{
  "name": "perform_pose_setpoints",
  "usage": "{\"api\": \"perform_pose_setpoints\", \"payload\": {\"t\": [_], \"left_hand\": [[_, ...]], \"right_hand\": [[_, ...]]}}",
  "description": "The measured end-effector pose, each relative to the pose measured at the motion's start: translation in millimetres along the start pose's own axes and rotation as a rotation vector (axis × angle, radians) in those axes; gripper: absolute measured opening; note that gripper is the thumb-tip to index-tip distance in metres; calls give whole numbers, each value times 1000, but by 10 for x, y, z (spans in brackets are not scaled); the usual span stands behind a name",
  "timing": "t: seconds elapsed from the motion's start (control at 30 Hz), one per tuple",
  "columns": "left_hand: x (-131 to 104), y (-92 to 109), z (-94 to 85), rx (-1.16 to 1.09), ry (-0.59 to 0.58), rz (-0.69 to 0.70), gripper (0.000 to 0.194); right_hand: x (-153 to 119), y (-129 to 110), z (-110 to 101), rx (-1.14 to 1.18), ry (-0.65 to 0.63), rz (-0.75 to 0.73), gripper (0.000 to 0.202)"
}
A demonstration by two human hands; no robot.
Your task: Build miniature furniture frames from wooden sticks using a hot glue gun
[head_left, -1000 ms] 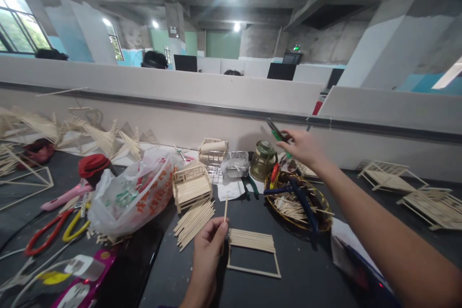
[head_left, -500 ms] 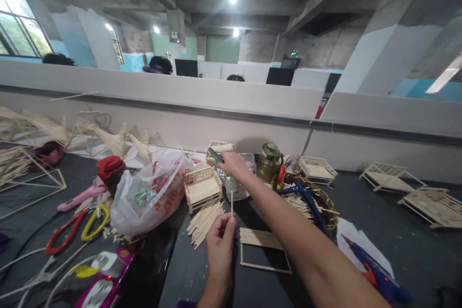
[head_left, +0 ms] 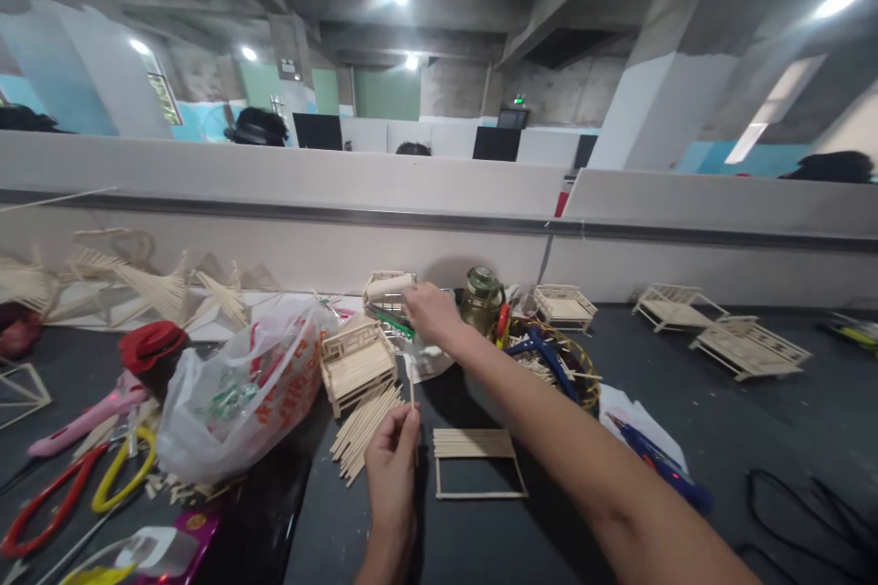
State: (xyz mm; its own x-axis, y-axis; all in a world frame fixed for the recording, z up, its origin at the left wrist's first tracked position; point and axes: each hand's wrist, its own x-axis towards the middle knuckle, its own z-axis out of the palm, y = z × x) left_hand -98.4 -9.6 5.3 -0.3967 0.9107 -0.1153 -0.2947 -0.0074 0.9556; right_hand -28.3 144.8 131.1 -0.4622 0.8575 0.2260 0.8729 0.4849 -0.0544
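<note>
Upright between the thumb and fingers of my left hand is a thin wooden stick. My right hand reaches to the back, its fingers closed at a wire rack; what they hold is hidden. A green-tipped tool lies at the rack, just left of those fingers. Loose sticks lie in a pile left of my left hand. To its right, a rectangular stick frame lies flat, its far part covered by a row of sticks. A small wooden bench stands behind the pile.
At left are a plastic bag, red-handled scissors and yellow-handled scissors. A basket of sticks, a green jar and a blue glue gun are at right. More wooden benches stand beyond.
The view has turned to the right. The green-tipped tool, earlier pointing out from my right hand, now lies lower at the rack, apart from the fingertips. My left hand still holds the stick.
</note>
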Motion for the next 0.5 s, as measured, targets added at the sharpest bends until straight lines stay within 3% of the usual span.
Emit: {"api": "perform_pose_setpoints", "payload": {"t": [0.13, 0.23, 0.3, 0.4, 0.5], "left_hand": [[20, -43, -3, -9, -4, 5, 44], [18, -61, -2, -33, -13, -17, 44], [8, -58, 5, -43, -19, -31, 45], [-8, -41, 23, -44, -24, -60, 47], [-6, -37, 34, -43, -16, -85, 50]], "right_hand": [[-305, 464, -463, 254, 332, -16, 31], [-480, 1074, -568, 683, 502, 236, 20], [-594, 1533, -490, 1137, 580, 649, 8], [-822, 2140, -247, 1275, 622, 956, 12], [-1085, 2568, 2, 1443, 635, 1225, 27]]}}
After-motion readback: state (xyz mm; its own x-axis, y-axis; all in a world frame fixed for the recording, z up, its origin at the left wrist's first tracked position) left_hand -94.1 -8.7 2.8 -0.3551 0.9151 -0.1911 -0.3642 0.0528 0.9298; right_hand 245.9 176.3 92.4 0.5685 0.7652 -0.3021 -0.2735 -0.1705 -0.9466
